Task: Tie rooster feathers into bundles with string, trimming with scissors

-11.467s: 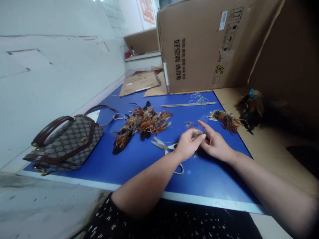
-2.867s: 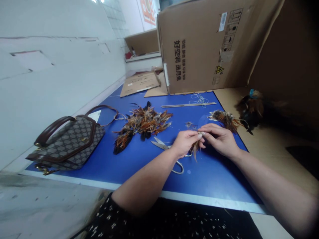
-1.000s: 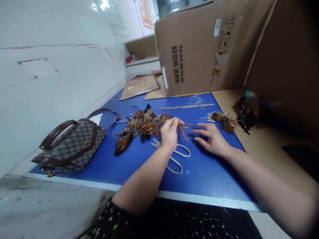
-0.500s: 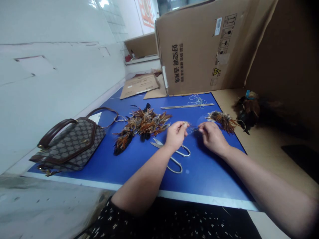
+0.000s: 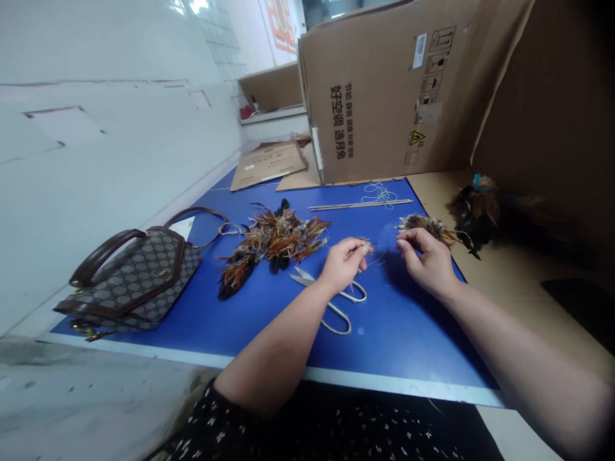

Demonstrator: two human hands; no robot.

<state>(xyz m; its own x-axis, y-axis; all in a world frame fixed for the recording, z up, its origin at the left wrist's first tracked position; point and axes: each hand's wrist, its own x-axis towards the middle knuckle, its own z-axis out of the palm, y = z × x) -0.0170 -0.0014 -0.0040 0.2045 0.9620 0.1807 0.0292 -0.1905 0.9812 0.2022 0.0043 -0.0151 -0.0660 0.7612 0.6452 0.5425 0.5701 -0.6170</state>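
My left hand [image 5: 343, 262] is closed in a pinch on a small feather [image 5: 366, 245], its tip poking past the fingertips. My right hand [image 5: 425, 259] is pinched too, apart from the left, and a fine pale thread shows faintly between them; its hold on the thread is hard to see. Below my left wrist lie open metal scissors [image 5: 340, 317], partly covered by the forearm. A loose pile of brown and black feathers [image 5: 276, 237] spreads out to the left. Behind my right hand sits a smaller feather bundle [image 5: 408, 223], partly hidden.
A patterned handbag [image 5: 144, 275] stands at the left of the blue table [image 5: 408, 346]. Thin sticks [image 5: 355, 205] and tangled thread [image 5: 379, 192] lie at the back before a large cardboard box [image 5: 379, 115]. Dark feathers with a blue tie [image 5: 475, 208] rest at right.
My right hand has moved right and turned, widening the gap to the left hand. The left hand has shifted slightly, still pinching the feather.
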